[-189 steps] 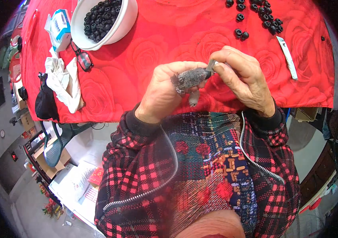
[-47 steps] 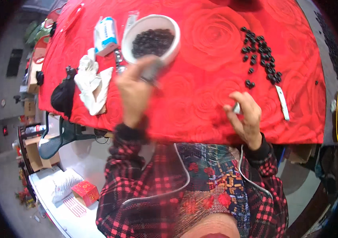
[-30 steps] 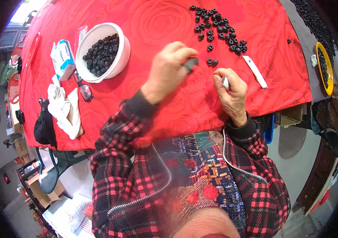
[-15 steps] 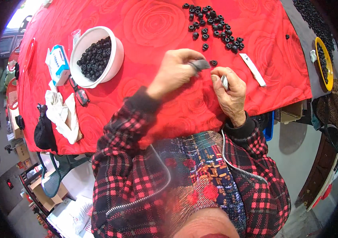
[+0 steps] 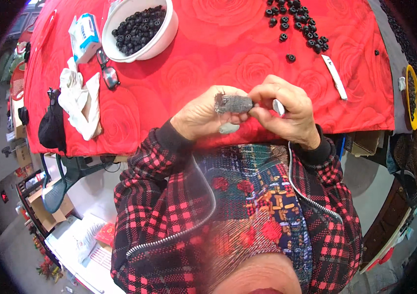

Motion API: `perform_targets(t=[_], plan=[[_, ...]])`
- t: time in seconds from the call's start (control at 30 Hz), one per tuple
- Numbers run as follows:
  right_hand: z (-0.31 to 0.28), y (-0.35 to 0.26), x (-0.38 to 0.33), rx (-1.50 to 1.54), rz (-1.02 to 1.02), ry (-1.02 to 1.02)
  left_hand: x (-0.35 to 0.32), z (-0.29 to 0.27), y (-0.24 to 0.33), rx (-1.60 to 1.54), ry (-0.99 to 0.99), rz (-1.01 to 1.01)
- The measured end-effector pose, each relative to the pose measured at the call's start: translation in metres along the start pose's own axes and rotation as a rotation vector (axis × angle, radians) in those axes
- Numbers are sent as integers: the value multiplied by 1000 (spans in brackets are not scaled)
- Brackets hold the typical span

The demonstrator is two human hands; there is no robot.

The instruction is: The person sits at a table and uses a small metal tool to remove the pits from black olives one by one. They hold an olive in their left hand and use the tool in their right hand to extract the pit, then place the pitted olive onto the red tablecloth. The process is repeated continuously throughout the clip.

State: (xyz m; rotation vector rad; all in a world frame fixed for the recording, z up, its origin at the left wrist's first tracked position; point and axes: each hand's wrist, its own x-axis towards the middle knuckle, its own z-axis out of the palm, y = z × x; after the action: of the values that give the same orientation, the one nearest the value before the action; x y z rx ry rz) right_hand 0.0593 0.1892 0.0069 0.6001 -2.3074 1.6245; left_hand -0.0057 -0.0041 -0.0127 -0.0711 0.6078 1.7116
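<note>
My hands have just met above the red cloth (image 5: 194, 54) | left hand (image 5: 198, 113): fingers closed, seemingly pinching a black piece (image 5: 252, 104) fetched from the scattered pieces (image 5: 284, 26) | right hand (image 5: 294, 115): curled round a pale tool (image 5: 278, 107), fingertips at that piece — so another's in work, I judge

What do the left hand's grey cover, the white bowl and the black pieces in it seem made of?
Grey cover: matte knitted cloth, by its stitch texture and frayed edge. White bowl: probably plastic, smooth and faintly glossy. Black pieces: possibly glossy rubber or plastic, by their highlights; too small to tell.
</note>
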Motion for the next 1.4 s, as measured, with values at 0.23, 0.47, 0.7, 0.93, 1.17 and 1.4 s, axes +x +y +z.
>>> perform_targets(t=[0.23, 0.47, 0.7, 0.93, 1.17, 1.4], plan=[[2, -5, 1, 72, 122, -59, -7, 6, -20, -91, 90, 58], [3, -3, 1, 421, 210, -70, -17, 7, -16, 84, 38, 82], [10, -8, 7, -15, -85, 183, -17, 26, -22, 48, 181, 342], [12, -12, 5, -166, -253, 292, -18, 42, -23, 87, 177, 455], [17, -10, 0, -242, -294, 292, -15, 38, -23, 96, 206, 536], [-3, -18, -1, 171, 185, 120, -14, 34, -21, 133, 220, 582]])
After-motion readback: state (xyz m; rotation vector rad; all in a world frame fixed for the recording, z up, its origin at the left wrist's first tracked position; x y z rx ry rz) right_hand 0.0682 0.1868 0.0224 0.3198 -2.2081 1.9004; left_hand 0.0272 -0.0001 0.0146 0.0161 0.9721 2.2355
